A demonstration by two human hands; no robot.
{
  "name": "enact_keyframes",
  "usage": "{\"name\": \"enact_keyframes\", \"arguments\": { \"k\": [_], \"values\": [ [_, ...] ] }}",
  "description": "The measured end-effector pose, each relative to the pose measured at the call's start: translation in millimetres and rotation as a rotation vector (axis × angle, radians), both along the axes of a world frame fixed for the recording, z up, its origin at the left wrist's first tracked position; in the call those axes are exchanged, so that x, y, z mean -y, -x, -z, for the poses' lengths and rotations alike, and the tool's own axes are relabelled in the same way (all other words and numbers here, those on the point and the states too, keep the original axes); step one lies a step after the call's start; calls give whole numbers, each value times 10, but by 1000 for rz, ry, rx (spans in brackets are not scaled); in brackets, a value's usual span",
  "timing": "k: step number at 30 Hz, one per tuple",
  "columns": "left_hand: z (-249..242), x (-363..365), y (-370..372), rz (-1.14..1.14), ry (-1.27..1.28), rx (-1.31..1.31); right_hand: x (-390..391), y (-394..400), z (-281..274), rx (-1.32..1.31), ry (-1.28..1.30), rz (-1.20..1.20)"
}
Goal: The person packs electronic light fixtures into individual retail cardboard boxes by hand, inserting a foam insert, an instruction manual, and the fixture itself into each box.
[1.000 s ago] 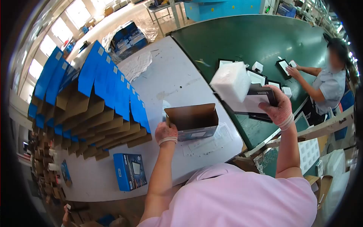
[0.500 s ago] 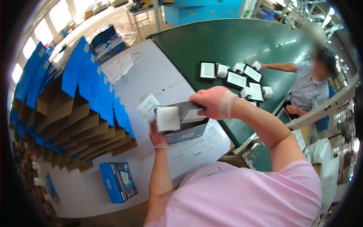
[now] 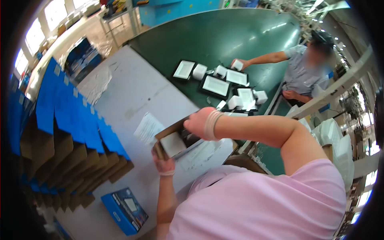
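An open cardboard box (image 3: 159, 149) is held between my two hands over the pale table. My left hand (image 3: 163, 163) grips its near left end, with the fingers partly hidden by the box. My right hand (image 3: 199, 123) is closed at the box's right end, fingers bent down at the opening; what they hold there is hidden. Inside the box's left part lies a white foam block (image 3: 173, 144), with something dark beside it. Printed sheets (image 3: 149, 130) lie behind the box, and more papers (image 3: 200, 155) lie to its right.
Folded blue and brown cartons (image 3: 76, 132) stand in a row at left. A closed blue box (image 3: 125, 211) lies on the pale table (image 3: 132, 80). Framed panels (image 3: 216, 86) and foam blocks are on the green table (image 3: 192, 36), where a co-worker (image 3: 302, 68) holds one foam block.
The foam block and the dark item have gone down into the box, which now shows its open top. My right hand has moved down and left. The whole view has shifted.
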State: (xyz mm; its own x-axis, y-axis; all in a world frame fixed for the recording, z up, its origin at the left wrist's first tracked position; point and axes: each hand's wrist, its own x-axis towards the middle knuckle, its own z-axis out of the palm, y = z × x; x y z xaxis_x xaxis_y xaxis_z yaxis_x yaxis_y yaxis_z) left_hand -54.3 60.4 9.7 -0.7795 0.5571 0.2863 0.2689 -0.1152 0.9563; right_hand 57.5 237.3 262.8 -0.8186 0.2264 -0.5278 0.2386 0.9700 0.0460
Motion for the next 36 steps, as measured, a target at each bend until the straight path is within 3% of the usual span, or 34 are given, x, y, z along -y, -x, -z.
{"name": "enact_keyframes", "arguments": {
  "k": [3,4,6,9,10,11,12,14,16,17,18,19,20,21,22,23,24,29,30,33,36],
  "values": [
    [-420,-13,-110,0,93,122,19,-17,124,-4,-37,-55],
    [-309,13,-81,-34,169,21,27,-14,207,-22,-33,-53],
    [-337,14,-132,30,98,136,21,-7,493,-60,-33,-37],
    [-310,-19,-245,29,84,167,5,52,888,110,-21,-109],
    [-282,-32,-263,5,93,151,-115,71,1248,127,-40,-149],
    [-275,-67,-275,-34,99,130,-148,78,1164,203,-8,-163],
    [-279,-55,-300,34,249,274,-142,96,1053,267,23,-192],
    [-468,59,-280,-65,228,-65,-86,-24,855,19,74,-151],
    [-802,216,-222,-207,112,-391,-258,-258,975,-231,115,-308],
    [-1192,318,-175,-253,41,-462,-83,-244,493,-65,302,73],
    [-1455,387,-177,-222,15,-499,-102,-292,402,-310,447,78],
    [-1633,418,-219,-174,-10,-523,-144,-375,412,-454,694,306],
    [-1627,316,-353,40,-50,-258,-147,-358,419,-603,1145,440],
    [-1579,161,-471,186,-146,-100,-121,-289,467,-766,1750,333],
    [-1535,4,-564,316,-233,71,-118,-334,385,-780,1677,401],
    [-1517,-79,-594,356,-241,41,-117,-406,314,-799,1600,473],
    [-1475,-170,-622,396,-250,11,-330,-444,584,-772,1560,464],
    [-1299,-237,-522,335,336,-597,-680,-575,1318,-1153,1146,587],
    [-1039,-290,-600,346,644,-671,-710,-562,1404,-1236,1084,610],
    [-1020,-250,-674,355,775,-785,-540,-538,1485,-1307,664,322],
    [-1099,-249,-691,399,800,-712,-463,-578,1397,-1200,290,64]
  ]
}}
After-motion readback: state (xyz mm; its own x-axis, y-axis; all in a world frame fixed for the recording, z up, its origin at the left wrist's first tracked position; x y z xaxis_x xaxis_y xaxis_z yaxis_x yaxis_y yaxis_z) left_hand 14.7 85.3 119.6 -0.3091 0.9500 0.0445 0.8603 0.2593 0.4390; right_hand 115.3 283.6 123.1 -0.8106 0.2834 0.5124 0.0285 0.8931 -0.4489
